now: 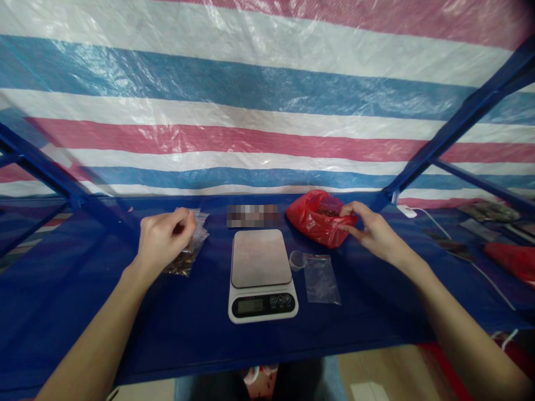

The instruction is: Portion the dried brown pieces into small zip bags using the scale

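Note:
On the left, my left hand (167, 234) is closed at the upper part of a clear zip bag (183, 263) with brown dried bits inside; more clear plastic shows behind it. My right hand (370, 228) pinches the right rim of a red plastic bag (317, 223). That bag's mouth gapes, and reddish-brown bits show within. Between the hands lies a white kitchen scale (262, 262) with a bare plate, its display seeming to read zero. A small clear cup (297, 260) stands at its right side, touching or nearly touching a flat, empty zip bag (321, 279).
A blurred-out rectangular item (252, 215) lies behind the scale. Blue metal posts (451, 122) rise at both sides of the blue table (188, 328), before a striped plastic sheet (234, 133). A white cable (480, 273) and another red bag (512, 259) lie at the right.

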`<state>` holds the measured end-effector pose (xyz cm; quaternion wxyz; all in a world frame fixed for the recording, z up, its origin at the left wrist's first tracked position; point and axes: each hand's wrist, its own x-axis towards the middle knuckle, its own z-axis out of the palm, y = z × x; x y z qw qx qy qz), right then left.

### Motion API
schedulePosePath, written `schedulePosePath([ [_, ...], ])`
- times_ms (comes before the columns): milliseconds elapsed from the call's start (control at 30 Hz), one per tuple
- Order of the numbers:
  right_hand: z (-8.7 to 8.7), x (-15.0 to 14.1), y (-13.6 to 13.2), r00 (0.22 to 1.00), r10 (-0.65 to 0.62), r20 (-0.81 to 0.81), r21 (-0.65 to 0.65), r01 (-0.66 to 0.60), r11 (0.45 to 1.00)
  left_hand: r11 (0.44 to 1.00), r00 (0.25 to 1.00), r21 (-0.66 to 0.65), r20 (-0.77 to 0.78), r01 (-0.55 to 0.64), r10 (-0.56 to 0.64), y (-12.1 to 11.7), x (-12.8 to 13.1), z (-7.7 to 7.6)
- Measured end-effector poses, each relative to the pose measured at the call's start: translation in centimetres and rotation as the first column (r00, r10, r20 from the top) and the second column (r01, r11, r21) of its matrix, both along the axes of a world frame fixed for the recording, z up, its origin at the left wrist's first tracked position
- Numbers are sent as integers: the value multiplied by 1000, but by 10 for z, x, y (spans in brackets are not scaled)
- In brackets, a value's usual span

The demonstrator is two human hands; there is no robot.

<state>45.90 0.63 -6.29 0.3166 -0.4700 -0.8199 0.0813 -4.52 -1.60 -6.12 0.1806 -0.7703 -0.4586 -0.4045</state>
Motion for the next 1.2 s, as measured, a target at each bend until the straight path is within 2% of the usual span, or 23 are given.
schedulePosePath([
  [200,33,-6,9,994,81,-72,-174,-93,980,995,998,-82,0,-61,61,-1,-1,1],
  [300,46,-11,10,995,95,-35,-260,-101,960,966,992,-227,-42,-123,116,2,-3,6],
  [367,51,-15,12,995,103,-1,-264,-100,959,936,993,-340,-96,-92,63,6,-8,8],
  [467,49,-23,19,997,58,46,-107,-53,993,882,982,-470,-181,-36,-56,12,-21,1],
  [567,38,-33,23,999,-38,3,117,37,992,823,971,-559,-237,-99,-44,17,-35,-15],
  [633,28,-41,21,995,-74,-66,196,86,977,785,974,-610,-224,-105,-44,19,-40,-26],
  [700,18,-46,16,990,-85,-110,221,107,969,766,982,-640,-174,-59,-70,21,-43,-33],
  [800,5,-51,10,985,-107,-132,219,134,966,792,991,-610,-87,25,-99,22,-39,-32],
  [1033,-7,-57,8,972,-142,-186,238,185,954,900,995,-426,0,94,-104,14,-18,-5],
  [1200,-6,-65,4,963,-91,-252,217,148,965,939,962,-298,256,173,-96,8,-9,8],
])
